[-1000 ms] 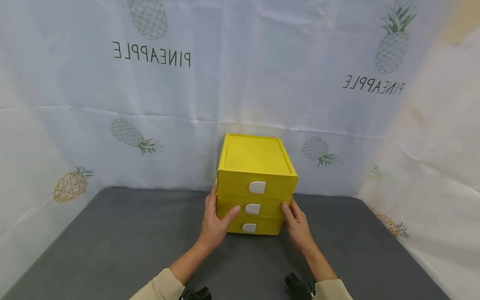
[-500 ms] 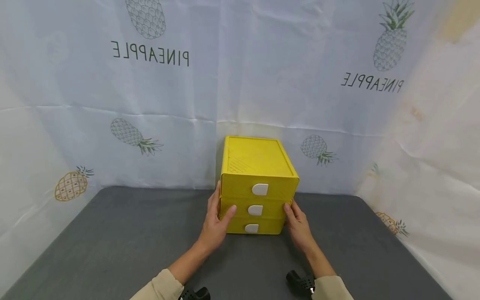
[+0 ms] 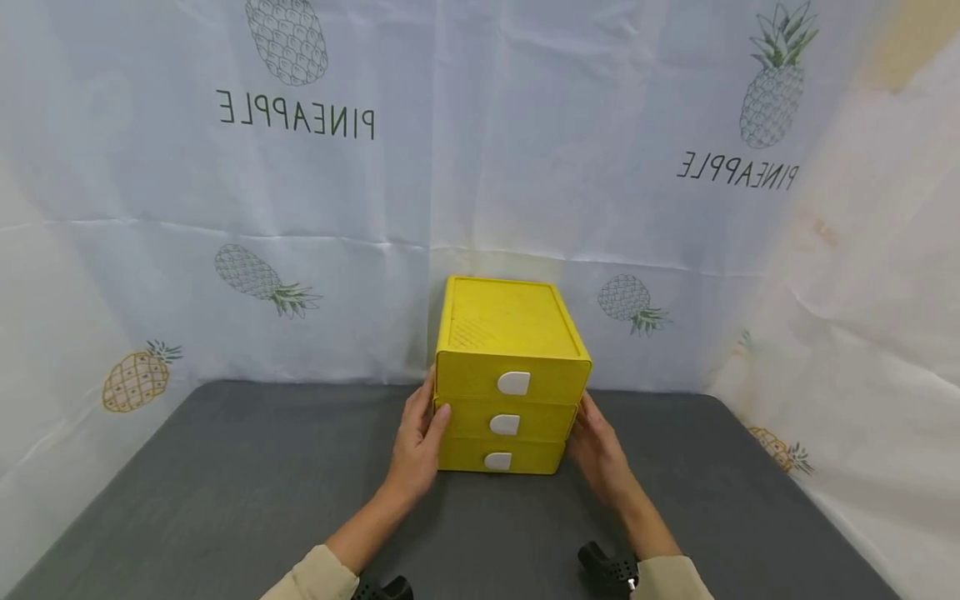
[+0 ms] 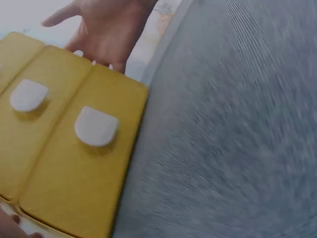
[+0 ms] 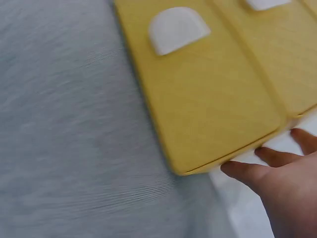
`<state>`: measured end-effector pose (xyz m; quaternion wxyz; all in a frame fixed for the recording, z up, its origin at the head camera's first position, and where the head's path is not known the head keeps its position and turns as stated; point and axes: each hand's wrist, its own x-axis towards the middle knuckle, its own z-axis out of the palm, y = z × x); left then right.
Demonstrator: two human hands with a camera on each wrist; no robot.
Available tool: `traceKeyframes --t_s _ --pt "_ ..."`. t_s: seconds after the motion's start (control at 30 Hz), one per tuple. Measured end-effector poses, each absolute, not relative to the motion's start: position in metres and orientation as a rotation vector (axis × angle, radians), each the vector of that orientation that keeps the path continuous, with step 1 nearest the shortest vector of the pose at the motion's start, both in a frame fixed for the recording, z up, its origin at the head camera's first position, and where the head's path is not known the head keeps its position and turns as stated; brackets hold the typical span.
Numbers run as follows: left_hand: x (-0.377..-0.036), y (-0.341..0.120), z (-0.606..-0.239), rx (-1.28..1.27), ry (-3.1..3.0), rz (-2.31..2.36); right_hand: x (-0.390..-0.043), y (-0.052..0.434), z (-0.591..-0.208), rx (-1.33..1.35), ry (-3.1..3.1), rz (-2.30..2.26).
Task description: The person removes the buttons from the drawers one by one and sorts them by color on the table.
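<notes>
Left grip point(image 3: 415, 450) shifted, grey tabletop point(image 3: 247, 492), pineapple cloth point(image 3: 510, 167)

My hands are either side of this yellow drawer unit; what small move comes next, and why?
I'd probably ease the left hand and right hand gently outward: the yellow drawer unit stands upright on the dark gray tabletop, its three drawers look shut, and the right hand looks open.

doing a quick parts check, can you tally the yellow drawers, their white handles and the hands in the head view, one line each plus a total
Yellow drawers: 3 (top drawer, middle drawer, bottom drawer)
White handles: 3, one per drawer
Hands: 2 (left hand, right hand)
Total: 8
</notes>
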<state>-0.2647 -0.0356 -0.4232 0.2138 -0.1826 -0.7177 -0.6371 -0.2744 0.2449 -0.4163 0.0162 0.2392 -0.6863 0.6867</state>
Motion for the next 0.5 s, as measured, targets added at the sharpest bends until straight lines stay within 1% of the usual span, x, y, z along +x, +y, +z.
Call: traceKeyframes --t_s 0.07,0.13,0.2,0.3,0.4,0.5 --pt "-0.262 -0.039 -0.416 -0.457 -1.946 -1.711 -0.275 0.248 -0.406 0.839 -2.078 2.148" --pt "-0.258 -0.041 -0.406 -0.412 -1.871 -1.617 -0.276 0.247 -0.394 0.840 -2.036 2.126" --pt "-0.254 -0.042 -0.395 -0.422 -1.755 -1.527 -0.279 0.247 -0.382 0.842 -2.002 2.110" --pt "-0.245 -0.039 -0.381 -0.569 -1.660 -1.425 -0.284 0.247 -0.367 0.847 -2.001 2.092" --pt "-0.235 -0.031 -0.369 -0.761 -1.729 -1.433 -0.291 0.247 -0.357 0.890 -2.006 2.087" --pt "-0.232 -0.022 -0.359 -0.807 -1.918 -1.531 -0.300 0.246 -0.349 0.956 -2.002 2.068"
